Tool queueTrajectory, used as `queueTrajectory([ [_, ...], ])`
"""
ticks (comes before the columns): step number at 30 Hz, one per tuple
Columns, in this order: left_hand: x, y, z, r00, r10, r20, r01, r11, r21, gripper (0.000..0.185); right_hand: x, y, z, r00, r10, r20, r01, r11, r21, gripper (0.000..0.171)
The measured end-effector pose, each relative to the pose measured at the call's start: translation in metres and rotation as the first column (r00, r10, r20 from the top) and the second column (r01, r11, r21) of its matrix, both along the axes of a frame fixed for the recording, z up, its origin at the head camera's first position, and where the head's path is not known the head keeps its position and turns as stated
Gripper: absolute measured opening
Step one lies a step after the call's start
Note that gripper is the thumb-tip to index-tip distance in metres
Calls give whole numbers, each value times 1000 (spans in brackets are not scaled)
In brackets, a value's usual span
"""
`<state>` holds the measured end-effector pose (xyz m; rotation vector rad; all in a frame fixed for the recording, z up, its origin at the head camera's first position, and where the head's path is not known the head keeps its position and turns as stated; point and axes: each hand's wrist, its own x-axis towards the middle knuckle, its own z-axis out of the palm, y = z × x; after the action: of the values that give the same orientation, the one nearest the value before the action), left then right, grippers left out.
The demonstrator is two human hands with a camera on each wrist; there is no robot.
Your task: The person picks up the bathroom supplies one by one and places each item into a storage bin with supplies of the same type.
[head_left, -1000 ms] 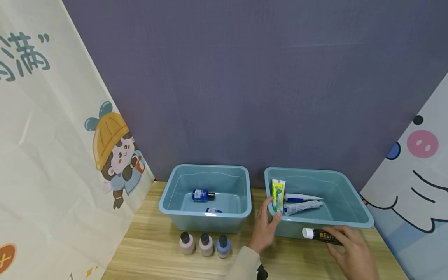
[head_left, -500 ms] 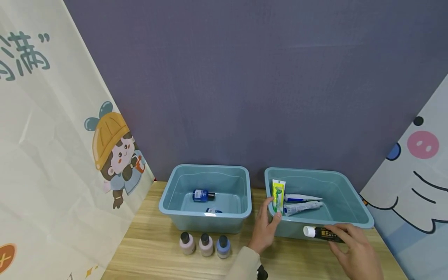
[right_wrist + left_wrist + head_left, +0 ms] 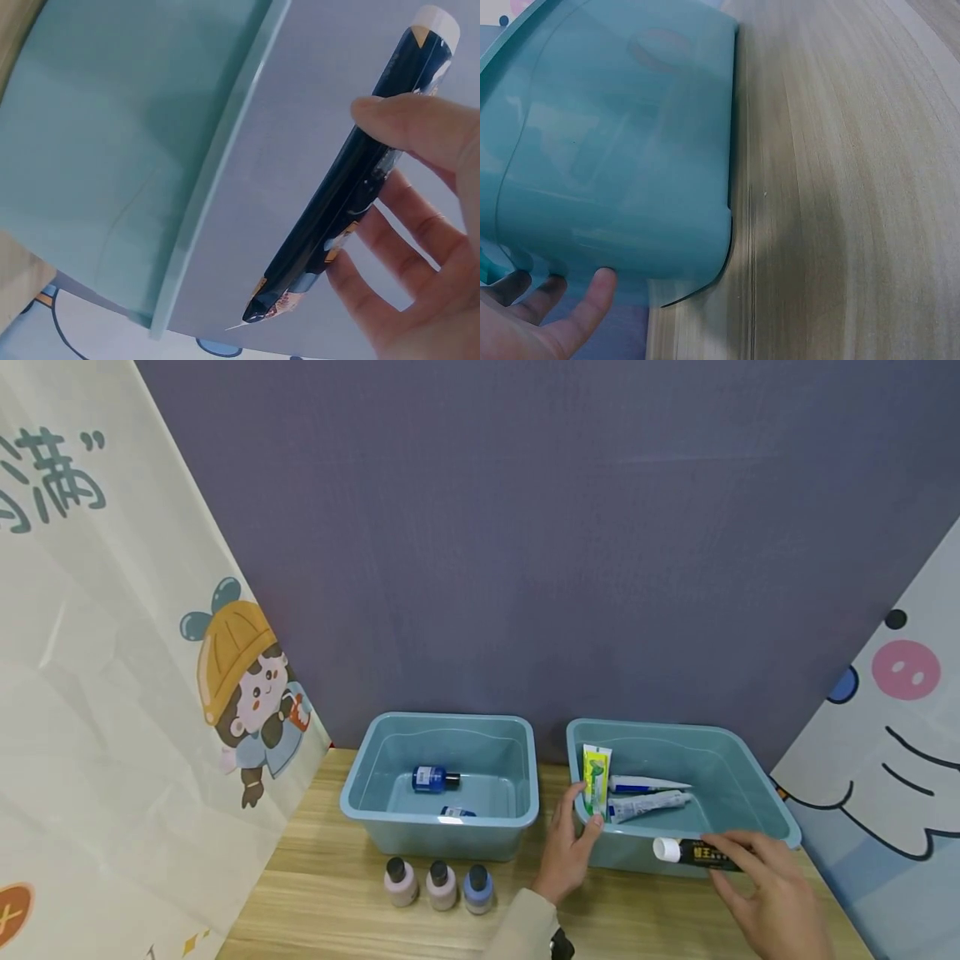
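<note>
In the head view my right hand [image 3: 772,889] pinches a black toothpaste tube [image 3: 708,853] with a white cap, held in front of the right blue bin's [image 3: 765,837] front wall. The right wrist view shows the thumb on one side of the tube [image 3: 330,202] and fingers on the other. My left hand [image 3: 566,852] touches that bin's front left corner. Its fingers rest extended against the outer wall [image 3: 615,150] in the left wrist view. Inside the bin, a yellow-green tube [image 3: 596,779] leans upright at the left, beside two white-and-blue tubes [image 3: 648,805] lying flat.
A second blue bin [image 3: 442,721] stands to the left, with a blue bottle [image 3: 431,779] and another partly hidden one [image 3: 457,811] inside. Two pale pink bottles [image 3: 401,885] and a blue-purple bottle [image 3: 478,892] stand before it on the wooden table [image 3: 315,877]. A dark partition [image 3: 525,543] rises behind.
My right hand has shifted slightly right and up with the black toothpaste tube in its grip. The left hand stays at the bin's corner.
</note>
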<state>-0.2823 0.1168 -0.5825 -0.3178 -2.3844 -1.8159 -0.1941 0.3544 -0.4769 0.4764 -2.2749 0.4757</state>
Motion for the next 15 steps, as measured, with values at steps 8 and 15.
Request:
queueTrajectory([
  [8,0,0,0,1000,-1,3,1,1000,5,50,-4,-1,10,999,37,-40,-38,999,-7,79],
  [15,0,0,0,1000,-4,7,4,1000,2,50,-8,0,16,999,27,-44,-27,1000,-4,77],
])
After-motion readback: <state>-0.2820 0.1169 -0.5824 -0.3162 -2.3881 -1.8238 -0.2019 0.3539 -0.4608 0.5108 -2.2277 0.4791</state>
